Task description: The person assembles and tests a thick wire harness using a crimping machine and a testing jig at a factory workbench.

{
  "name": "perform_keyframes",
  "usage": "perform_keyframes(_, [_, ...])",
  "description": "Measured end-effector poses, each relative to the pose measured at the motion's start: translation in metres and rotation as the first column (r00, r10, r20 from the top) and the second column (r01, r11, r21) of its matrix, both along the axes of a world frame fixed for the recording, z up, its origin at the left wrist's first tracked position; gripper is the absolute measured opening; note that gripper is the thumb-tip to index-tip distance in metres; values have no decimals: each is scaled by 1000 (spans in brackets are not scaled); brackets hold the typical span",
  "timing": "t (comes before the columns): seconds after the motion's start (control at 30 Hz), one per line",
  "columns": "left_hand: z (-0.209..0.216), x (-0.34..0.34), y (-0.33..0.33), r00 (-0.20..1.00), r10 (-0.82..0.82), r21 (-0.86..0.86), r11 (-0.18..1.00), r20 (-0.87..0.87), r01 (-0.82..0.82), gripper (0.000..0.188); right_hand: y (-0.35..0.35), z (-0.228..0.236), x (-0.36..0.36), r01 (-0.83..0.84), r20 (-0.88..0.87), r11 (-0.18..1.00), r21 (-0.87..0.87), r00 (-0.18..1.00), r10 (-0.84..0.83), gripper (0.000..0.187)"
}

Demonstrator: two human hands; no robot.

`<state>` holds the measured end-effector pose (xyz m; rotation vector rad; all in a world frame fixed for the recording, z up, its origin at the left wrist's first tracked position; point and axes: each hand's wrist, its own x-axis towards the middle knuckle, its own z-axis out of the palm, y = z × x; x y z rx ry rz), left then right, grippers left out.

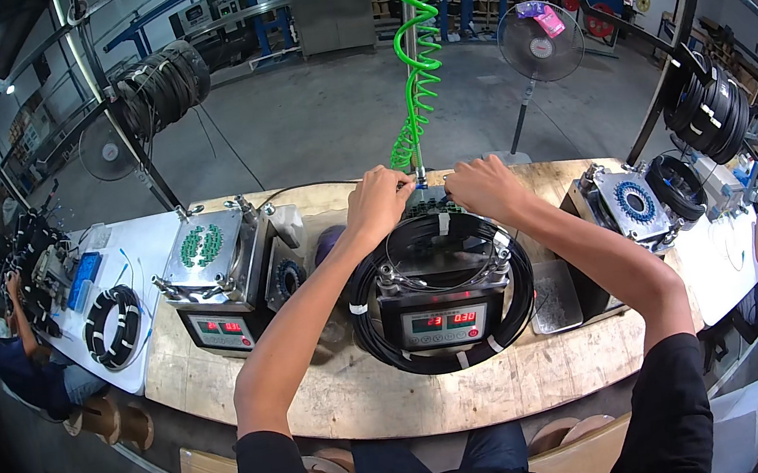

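Cable coil point(504, 311): black, thin, many turns, bound with white tape tabs, draped around the small metal machine point(445, 300) at bench centre, sagging over its 6 o'clock edge onto the wooden bench point(342, 394). Red digits lit on the machine's front panel.

Left hand point(378, 200) at 11 o'clock of the machine, right hand point(483, 186) at 1 o'clock; both curled narrow, pinching something small at the machine's far edge, beside the green spiral hose point(417, 69). Can't tell exactly what's pinched — hidden by fingers.

Risks, as a judgement:
- loose turns at 6 o'clock could slip off the bench edge and drag on the pinched end
- forearms lie close over the coil; could snag a tape tab
- hose hangs right at the knuckles; could tangle

Similar machine point(217, 277) at 9 o'clock, another point(629, 208) at 3 o'clock.
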<state>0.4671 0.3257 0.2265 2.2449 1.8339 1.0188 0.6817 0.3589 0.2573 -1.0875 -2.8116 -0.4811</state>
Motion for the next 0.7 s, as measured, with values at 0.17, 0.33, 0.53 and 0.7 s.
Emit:
perform_keyframes(0.17, [4, -3, -2, 1000, -4, -33, 999, -13, 3, 20, -3, 15, -25, 63, 151, 998, -16, 987, -60, 8])
perform_keyframes(0.33, [9, -5, -5, 1000, -10, -2, 1000, -29, 10, 20, 3, 18, -55, 84, 276, 996, 1, 958, -81, 12])
perform_keyframes(0.53, [13, -4, -7, 996, -21, 3, 1000, -85, 21, 19, 9, 7, -59, 99, 354, 994, -41, 932, -78, 14])
perform_keyframes(0.7, [11, -3, -8, 986, -60, 74, 995, -157, 72, 18, 15, 7, -38, 19, 181, 994, -104, 984, 0, 13])
